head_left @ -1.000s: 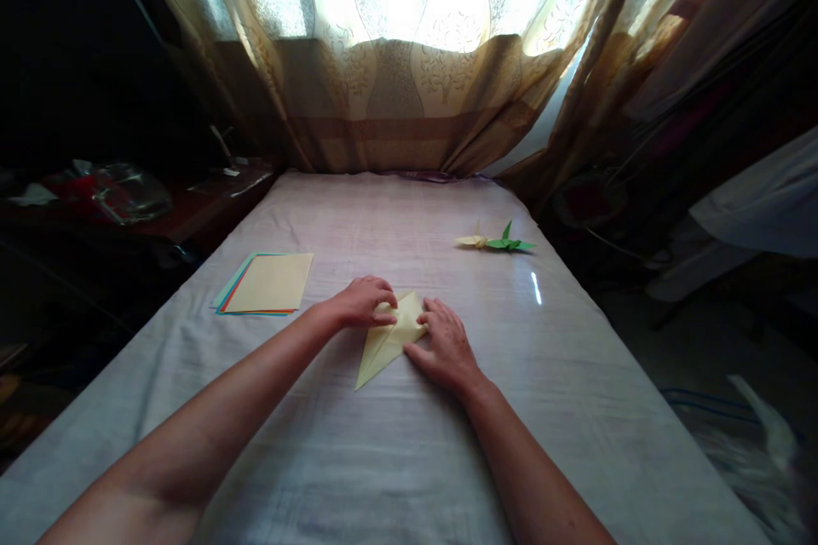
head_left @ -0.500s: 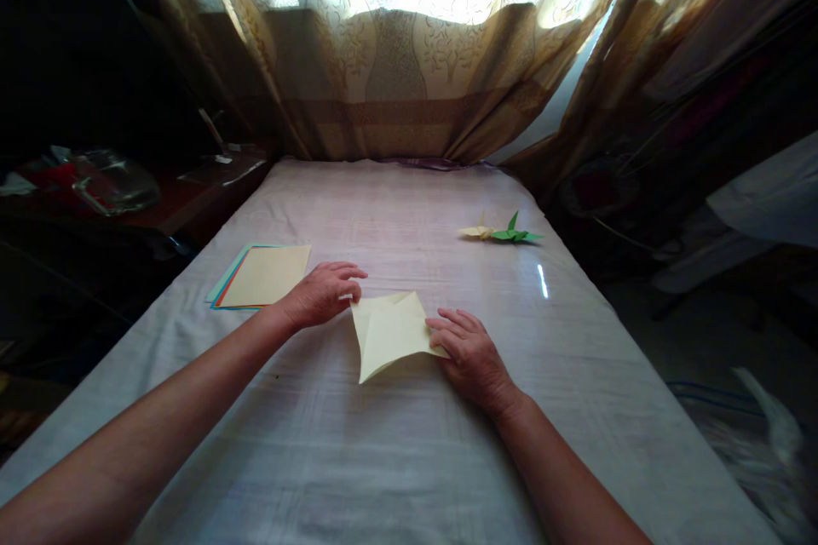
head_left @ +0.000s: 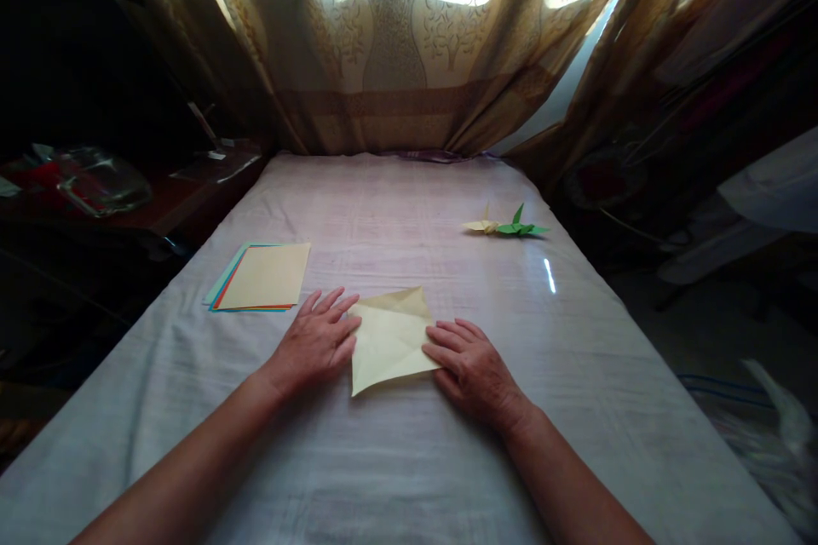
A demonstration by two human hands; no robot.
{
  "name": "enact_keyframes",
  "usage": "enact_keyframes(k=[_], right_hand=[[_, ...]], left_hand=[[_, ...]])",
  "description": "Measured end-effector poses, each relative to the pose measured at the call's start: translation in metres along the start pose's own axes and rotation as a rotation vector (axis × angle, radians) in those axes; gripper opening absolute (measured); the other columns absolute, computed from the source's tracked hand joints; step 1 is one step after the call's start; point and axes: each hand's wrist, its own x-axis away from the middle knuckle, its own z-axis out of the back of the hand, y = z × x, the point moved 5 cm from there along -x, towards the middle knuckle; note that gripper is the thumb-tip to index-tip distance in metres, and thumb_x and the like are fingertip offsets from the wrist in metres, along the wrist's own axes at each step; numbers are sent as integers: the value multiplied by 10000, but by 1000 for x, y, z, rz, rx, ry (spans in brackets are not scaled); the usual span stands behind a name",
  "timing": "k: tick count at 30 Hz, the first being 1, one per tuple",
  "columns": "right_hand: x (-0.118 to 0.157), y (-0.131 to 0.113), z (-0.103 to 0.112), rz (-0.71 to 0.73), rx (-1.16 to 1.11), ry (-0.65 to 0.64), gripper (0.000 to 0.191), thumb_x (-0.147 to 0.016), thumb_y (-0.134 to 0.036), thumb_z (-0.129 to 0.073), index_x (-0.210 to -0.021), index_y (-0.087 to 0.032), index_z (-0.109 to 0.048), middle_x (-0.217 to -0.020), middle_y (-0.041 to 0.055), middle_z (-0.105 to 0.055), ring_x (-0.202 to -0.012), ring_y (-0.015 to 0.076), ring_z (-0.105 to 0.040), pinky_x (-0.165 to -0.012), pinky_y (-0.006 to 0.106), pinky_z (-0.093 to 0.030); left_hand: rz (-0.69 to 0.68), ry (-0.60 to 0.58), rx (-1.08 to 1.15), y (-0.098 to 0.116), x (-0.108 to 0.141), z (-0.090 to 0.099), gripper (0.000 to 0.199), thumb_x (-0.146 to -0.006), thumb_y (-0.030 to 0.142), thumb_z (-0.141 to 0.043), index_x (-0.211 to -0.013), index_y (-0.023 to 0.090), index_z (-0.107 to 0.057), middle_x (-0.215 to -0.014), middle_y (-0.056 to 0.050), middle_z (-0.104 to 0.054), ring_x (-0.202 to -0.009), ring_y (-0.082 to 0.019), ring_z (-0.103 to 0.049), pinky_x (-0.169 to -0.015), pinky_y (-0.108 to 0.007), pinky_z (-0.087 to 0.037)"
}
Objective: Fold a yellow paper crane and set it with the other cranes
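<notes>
A creased, pale yellow square of origami paper (head_left: 391,342) lies on the cloth between my hands, its near corner slightly lifted. At its left edge rests my left hand (head_left: 319,334), palm down with fingers spread, the fingertips touching the paper. On the opposite side, my right hand (head_left: 469,366) lies flat with its fingers stretched over the right edge. Neither hand is closed round the sheet. My right thumb is partly tucked beside the paper's right corner.
To the left is a stack of coloured paper sheets (head_left: 265,274), cream on top. Two folded paper cranes, one cream (head_left: 481,226) and one green (head_left: 521,229), stand at the back right. A pale cloth (head_left: 383,460) covers the surface. Patterned curtains (head_left: 396,60) hang behind.
My left hand has come nearer and spread flat, letting go of the paper's left corner. The sheet has opened out flatter and turned slightly. My right fingers have flattened onto its edge.
</notes>
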Motion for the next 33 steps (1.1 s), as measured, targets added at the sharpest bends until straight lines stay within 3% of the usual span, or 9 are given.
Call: enact_keyframes(k=[2, 7, 13, 24, 33], right_hand=[[1, -1, -2, -5, 13, -9, 367, -780, -169, -551, -1115, -235, -683, -1272, 77, -640, -1200, 268, -541, -1080, 452, -322], [10, -7, -3, 30, 44, 54, 341, -808, -164, -556, -1117, -233, -684, -1247, 80, -656, -1177, 266, -559, -1065, 456, -348], [18, -16, 0, 85, 61, 176, 305, -825, -144, -543, -1086, -217, -684, -1199, 76, -682, -1149, 260, -580, -1030, 455, -386], [19, -20, 1, 91, 80, 230, 272, -855, -155, -529, -1078, -211, -675, -1171, 88, -694, -1131, 239, -601, -1013, 443, -410], [18, -23, 3, 108, 30, 253, 225, -855, -146, -546, -1045, -203, -651, -1107, 80, -719, -1121, 232, -616, -1018, 448, -415]], left_hand=[[62, -4, 28, 5, 8, -7, 373, -902, 378, -528, -1225, 215, -621, -1459, -104, -478, -1389, -338, -351, -1121, -575, -246], [148, -82, 164, -1, 17, -29, 505, -927, 347, -496, -1415, 227, -453, -1495, -88, -429, -1411, -323, -319, -1116, -601, -247], [128, -28, 290, -7, 21, -33, 383, -953, 226, -412, -1273, 303, -607, -1438, -45, -509, -1398, -284, -356, -1125, -587, -234], [129, 52, 399, -9, 24, -29, 369, -940, 208, -419, -1254, 247, -610, -1385, -66, -565, -1374, -270, -397, -1127, -588, -250], [71, -30, 414, -10, 26, -27, 388, -903, 153, -459, -1192, 310, -665, -1467, -61, -472, -1401, -299, -347, -1121, -620, -233]])
